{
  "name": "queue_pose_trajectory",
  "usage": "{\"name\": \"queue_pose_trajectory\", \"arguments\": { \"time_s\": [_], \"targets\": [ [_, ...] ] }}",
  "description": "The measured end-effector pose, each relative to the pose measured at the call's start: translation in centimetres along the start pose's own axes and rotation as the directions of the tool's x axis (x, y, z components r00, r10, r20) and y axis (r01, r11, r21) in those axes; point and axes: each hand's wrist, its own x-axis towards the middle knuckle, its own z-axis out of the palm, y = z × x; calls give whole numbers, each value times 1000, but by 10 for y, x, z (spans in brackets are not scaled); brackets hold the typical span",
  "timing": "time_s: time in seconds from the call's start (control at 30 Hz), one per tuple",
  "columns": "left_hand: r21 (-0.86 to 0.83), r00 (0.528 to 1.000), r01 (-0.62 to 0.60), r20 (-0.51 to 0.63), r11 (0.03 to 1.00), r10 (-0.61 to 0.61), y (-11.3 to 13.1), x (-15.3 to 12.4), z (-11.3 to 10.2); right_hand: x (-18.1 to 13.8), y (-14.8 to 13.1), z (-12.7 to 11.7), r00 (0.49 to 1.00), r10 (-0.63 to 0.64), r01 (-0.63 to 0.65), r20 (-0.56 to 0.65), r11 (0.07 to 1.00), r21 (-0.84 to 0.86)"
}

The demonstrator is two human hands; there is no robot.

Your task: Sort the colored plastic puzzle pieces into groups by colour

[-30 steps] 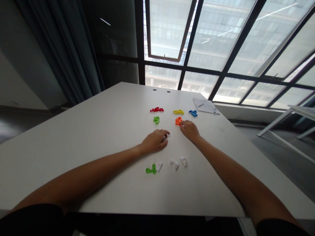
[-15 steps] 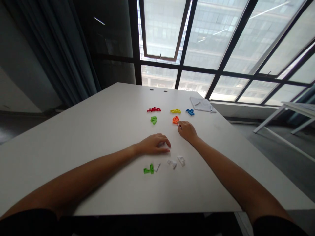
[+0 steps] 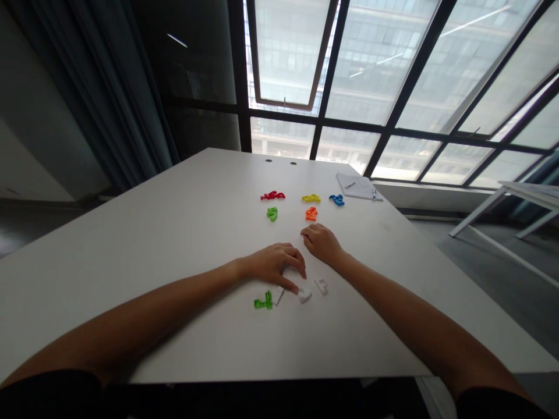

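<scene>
My left hand (image 3: 276,265) lies palm down on the white table (image 3: 174,244), fingers curled over a small white piece (image 3: 304,294) at its fingertips. My right hand (image 3: 320,244) rests just right of it, fingers bent, nothing visible in it. A bright green piece (image 3: 263,302) and a white piece (image 3: 278,295) lie just below my left hand. Another white piece (image 3: 322,285) sits beneath my right wrist. Farther off lie an orange piece (image 3: 311,214), a green piece (image 3: 272,213), a red piece (image 3: 272,195), a yellow piece (image 3: 311,198) and a blue piece (image 3: 336,199).
A sheet of paper with a pen (image 3: 358,187) lies at the table's far right corner. Two cable holes (image 3: 280,162) mark the far edge. Large windows stand behind the table, a dark curtain (image 3: 109,93) at the left. Another white table (image 3: 515,201) is at the right.
My left hand slid toward me and right, down onto the white pieces. My right hand drew back from the orange piece toward my left hand.
</scene>
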Motion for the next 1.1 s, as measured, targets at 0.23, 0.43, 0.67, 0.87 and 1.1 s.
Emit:
{"name": "queue_pose_trajectory", "arguments": {
  "time_s": [0.23, 0.43, 0.67, 0.87, 1.1],
  "targets": [
    [-50, 999, 15, -47, 999, -17, 1, 3, 6, 2, -10, 4, 986, -154, 163, -63, 970, 183],
    [75, 862, 298, -449, 952, -234, -27, -1, -2, -1, -12, -1, 972, -149, 199, -184, 934, 296],
    [68, 753, 383, -601, 921, -269, -40, -3, -5, -5, -28, -6, 977, -159, 205, -141, 883, 422],
    [65, 742, 420, -599, 905, -301, -40, -3, -4, -4, -26, -6, 978, -144, 191, -148, 906, 379],
    [79, 733, 446, -605, 892, -313, -41, -3, -5, -3, -25, -6, 967, -140, 206, -211, 921, 331]
  ]
}}
